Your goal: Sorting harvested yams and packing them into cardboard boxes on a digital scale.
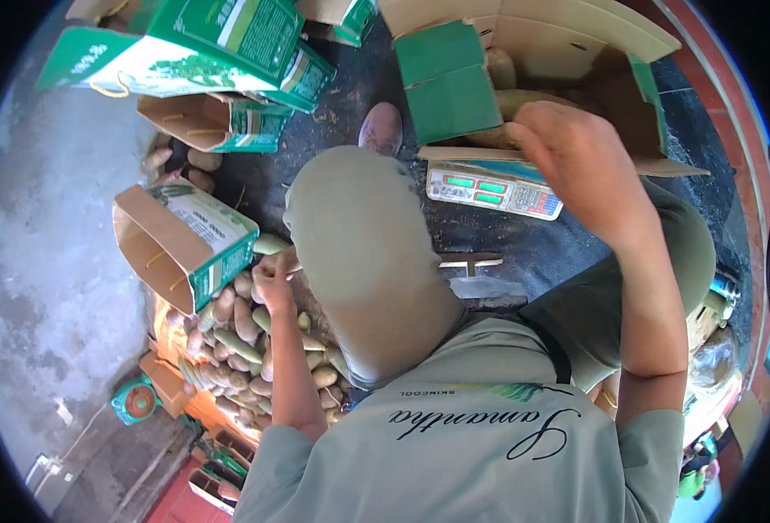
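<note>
My left hand (273, 277) is down by my left knee, its fingers closed around a brownish root vegetable (291, 260) that the knee partly hides. Beside it a pale green root vegetable (269, 244) lies against a tipped green-and-white carton (195, 228). Below spreads a heap of brown and green root vegetables (244, 321). My right hand (572, 157) is over the near edge of a large open carton (538, 22), fingers bent and pressed together; what they hold, if anything, is hidden. Several long brownish root vegetables (511, 103) lie in that carton, on a digital scale (492, 188).
More green cartons (211, 44) stand at the far left, one open smaller carton (197, 122) among them. A few root vegetables (204, 160) lie on the floor nearby. A flat-bladed tool (472, 260) is between my legs. A green round device (136, 400) sits lower left.
</note>
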### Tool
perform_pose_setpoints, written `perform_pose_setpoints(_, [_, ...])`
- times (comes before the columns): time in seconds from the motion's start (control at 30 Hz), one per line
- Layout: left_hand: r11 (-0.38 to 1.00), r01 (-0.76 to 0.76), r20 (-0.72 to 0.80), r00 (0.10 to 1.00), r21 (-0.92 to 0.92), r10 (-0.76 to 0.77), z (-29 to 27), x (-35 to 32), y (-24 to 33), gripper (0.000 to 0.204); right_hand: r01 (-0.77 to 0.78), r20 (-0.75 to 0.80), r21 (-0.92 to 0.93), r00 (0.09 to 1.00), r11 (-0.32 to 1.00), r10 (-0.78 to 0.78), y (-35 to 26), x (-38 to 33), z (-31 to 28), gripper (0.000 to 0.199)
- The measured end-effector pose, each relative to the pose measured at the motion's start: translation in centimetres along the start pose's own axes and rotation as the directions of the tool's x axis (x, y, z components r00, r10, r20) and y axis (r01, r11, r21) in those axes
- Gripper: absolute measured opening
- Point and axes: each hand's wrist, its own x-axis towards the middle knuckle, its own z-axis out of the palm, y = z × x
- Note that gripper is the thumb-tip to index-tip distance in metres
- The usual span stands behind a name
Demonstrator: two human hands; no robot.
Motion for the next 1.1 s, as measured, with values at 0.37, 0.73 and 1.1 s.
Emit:
perform_pose_setpoints(0.37, [0.713, -0.462, -0.142, 0.875, -0.528, 0.462, -1.6, -3.9, 31.8, 0.031, 0.116, -0.169, -0.159, 0.975, 0.98, -0.143, -0.1, -1.2, 1.6, 0.009])
perform_pose_setpoints(0.73, [0.857, -0.354, 0.621, 0.591, -0.374, 0.515, 14.7, -13.0, 42.7, 0.031, 0.248, -0.093, -0.29, 0.954, 0.924, -0.285, -0.3, -2.1, 0.9, 0.01])
perform_pose_setpoints(1.1, [0.8, -0.513, 0.723, 0.42, -0.31, 0.549, 18.5, -13.5, 41.8, 0.039, 0.284, -0.05, -0.307, 0.948, 0.908, -0.314, -0.3, -2.0, 1.0, 0.011])
